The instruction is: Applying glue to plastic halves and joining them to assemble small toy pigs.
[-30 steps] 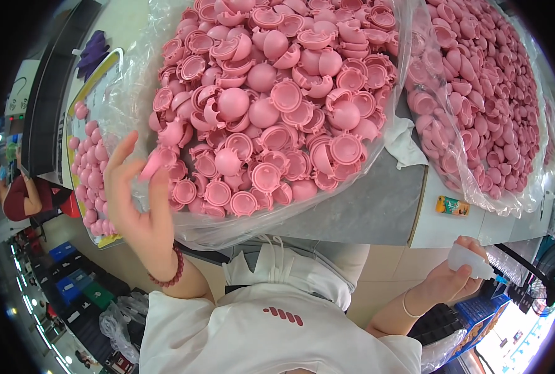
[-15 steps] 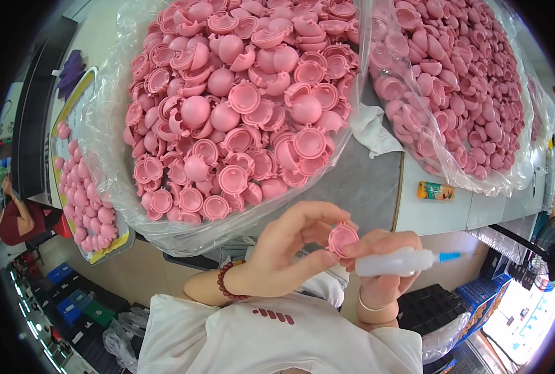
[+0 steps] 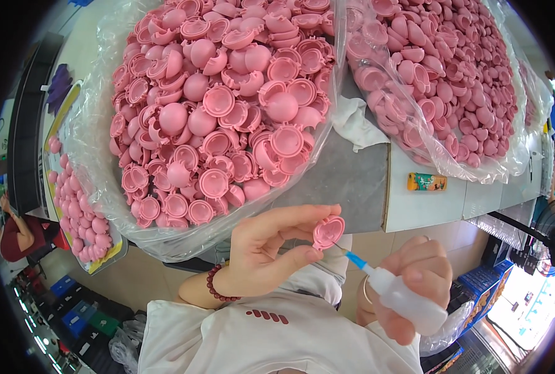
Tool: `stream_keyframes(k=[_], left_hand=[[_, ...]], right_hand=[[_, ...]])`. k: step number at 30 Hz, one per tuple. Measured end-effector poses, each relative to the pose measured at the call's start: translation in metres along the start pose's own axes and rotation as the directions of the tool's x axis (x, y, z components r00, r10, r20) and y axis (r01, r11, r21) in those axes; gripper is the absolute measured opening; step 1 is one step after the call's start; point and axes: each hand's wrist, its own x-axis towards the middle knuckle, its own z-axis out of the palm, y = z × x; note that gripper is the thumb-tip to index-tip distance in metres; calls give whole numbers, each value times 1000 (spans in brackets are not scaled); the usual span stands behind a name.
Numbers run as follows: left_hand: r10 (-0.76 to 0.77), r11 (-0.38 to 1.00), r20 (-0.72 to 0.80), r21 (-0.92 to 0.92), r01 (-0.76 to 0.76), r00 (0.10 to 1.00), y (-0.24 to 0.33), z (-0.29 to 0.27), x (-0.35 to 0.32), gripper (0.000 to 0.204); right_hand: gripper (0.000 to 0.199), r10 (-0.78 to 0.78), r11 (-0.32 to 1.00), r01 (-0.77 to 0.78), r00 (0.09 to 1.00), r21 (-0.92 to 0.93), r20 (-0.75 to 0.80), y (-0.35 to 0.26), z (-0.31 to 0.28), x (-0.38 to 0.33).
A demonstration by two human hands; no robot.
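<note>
Between the thumb and fingers of my left hand (image 3: 268, 252) is a pink plastic half-shell (image 3: 328, 232), its hollow side showing. My right hand (image 3: 415, 287) is closed around a white squeeze bottle (image 3: 408, 300) with a blue needle tip (image 3: 356, 260). The thin needle points up and left, its end close to the shell's lower right rim; whether it touches I cannot tell. Beyond my hands, a clear plastic bag (image 3: 227, 225) lies open, heaped with pink half-shells (image 3: 218, 100).
Another clear bag (image 3: 477, 171) of pink shells lies at the right. Between the bags are a white cloth (image 3: 356, 123) and an orange-green lighter-like item (image 3: 427, 182). At left, a yellow-edged tray (image 3: 118, 252) bears pink balls. Someone in dark red (image 3: 19, 237) is at far left.
The bottle has turned from pointing right to pointing its needle left at the shell. My right hand has drawn away from the shell, which my left hand now holds alone.
</note>
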Motion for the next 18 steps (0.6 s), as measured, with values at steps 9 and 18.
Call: stream_keyframes(k=[9,18], left_hand=[[-31,999,-50,-28,29,998,4,4,1,40],[-19,1000,-59,-10,18,998,6,5,2,37]], right_hand=[[60,64,991,-61,998,-115,24,-6,6,-3],[62,56,990,-60,998,-126,-36,-2,7,-6]])
